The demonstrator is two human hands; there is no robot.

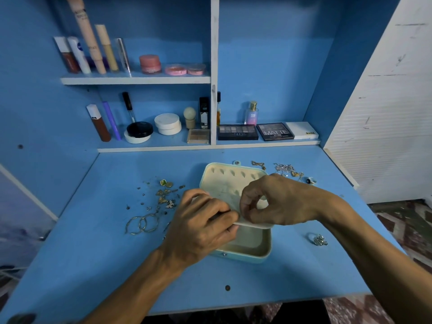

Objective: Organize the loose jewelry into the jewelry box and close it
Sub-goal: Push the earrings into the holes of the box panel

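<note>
Two hands: left hand and right hand, fingers curled, pinch flap edge | box open, under fingers | earrings left of fingers, chains beyond | risk: tiny piece, if pinched (cannot tell), slips as flap flexes.

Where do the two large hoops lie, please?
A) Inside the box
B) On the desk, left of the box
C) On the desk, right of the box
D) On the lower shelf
B: the hoops lie on the desk, left of the box and of the left hand, which grips the box's panel.
</note>
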